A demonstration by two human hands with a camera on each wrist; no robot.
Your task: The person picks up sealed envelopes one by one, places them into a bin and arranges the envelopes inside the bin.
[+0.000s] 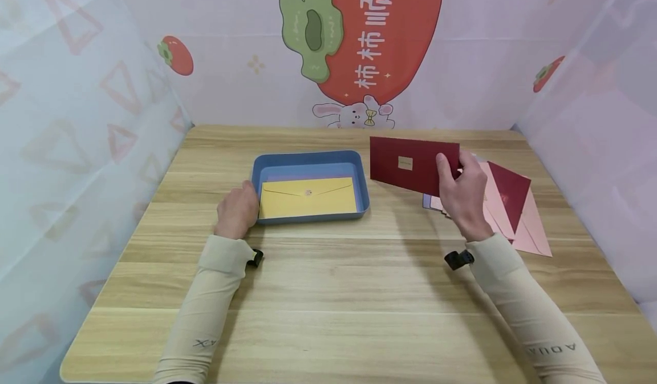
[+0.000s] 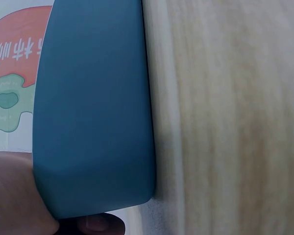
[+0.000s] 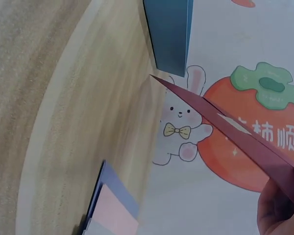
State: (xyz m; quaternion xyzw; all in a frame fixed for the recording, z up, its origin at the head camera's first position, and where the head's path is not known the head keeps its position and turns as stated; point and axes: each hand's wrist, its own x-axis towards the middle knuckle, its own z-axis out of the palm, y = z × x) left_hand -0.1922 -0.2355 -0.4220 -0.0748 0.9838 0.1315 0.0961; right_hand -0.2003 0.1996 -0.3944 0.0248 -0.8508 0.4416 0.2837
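A blue tray (image 1: pixel 308 158) stands on the wooden table, with a yellow envelope (image 1: pixel 308 206) lying flap side up in it. Beneath that envelope a strip of something purple (image 1: pixel 313 176) shows. At the tray's left end my left hand (image 1: pixel 237 210) grips the rim; some of its fingers are hidden. My right hand (image 1: pixel 464 195) pinches a dark red envelope (image 1: pixel 416 176) by its right end, thumb in front. This envelope, bearing a small pale label (image 1: pixel 405 162), is held in the air right of the tray, above a spread of other envelopes.
Under and beside my right hand lie several overlapping envelopes, among them a pink one (image 1: pixel 535 233) and another dark red one (image 1: pixel 509 193). A printed cloth (image 1: pixel 246 87) with persimmons and a rabbit hangs behind the table (image 1: pixel 328 292) and along its sides.
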